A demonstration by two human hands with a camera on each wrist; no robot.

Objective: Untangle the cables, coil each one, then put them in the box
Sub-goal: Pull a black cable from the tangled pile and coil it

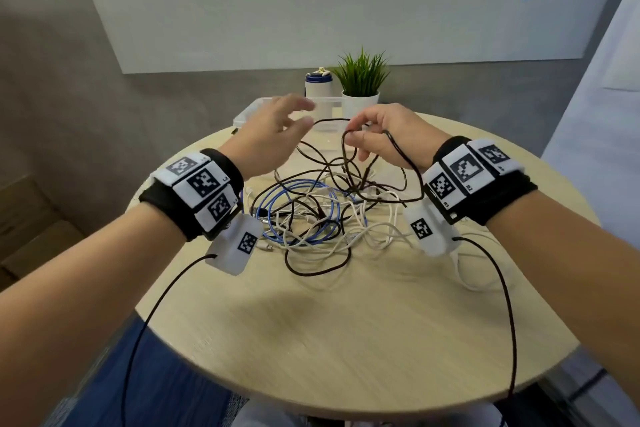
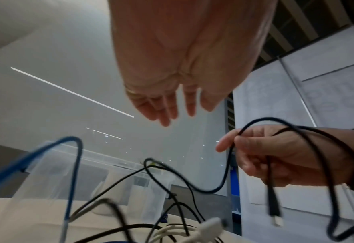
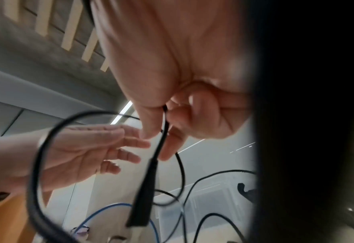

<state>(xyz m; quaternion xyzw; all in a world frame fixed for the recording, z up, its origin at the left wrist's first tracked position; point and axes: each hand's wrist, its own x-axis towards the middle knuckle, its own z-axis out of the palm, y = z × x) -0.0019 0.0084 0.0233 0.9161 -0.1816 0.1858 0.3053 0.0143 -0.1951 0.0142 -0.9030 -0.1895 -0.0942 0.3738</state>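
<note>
black cable (image 1: 398,149) | pinched by right hand (image 1: 384,135) | plug apparently dangling, blurred

I see a round pale wood-grain tabletop (image 1: 346,322) with a matt finish. The dark brown cable (image 1: 349,177) looks braided, the white cables (image 1: 374,232) smooth plastic. The clear plastic box (image 1: 252,111) is glossy, and black cloth wristbands (image 1: 498,204) carry matt white tags.
</note>
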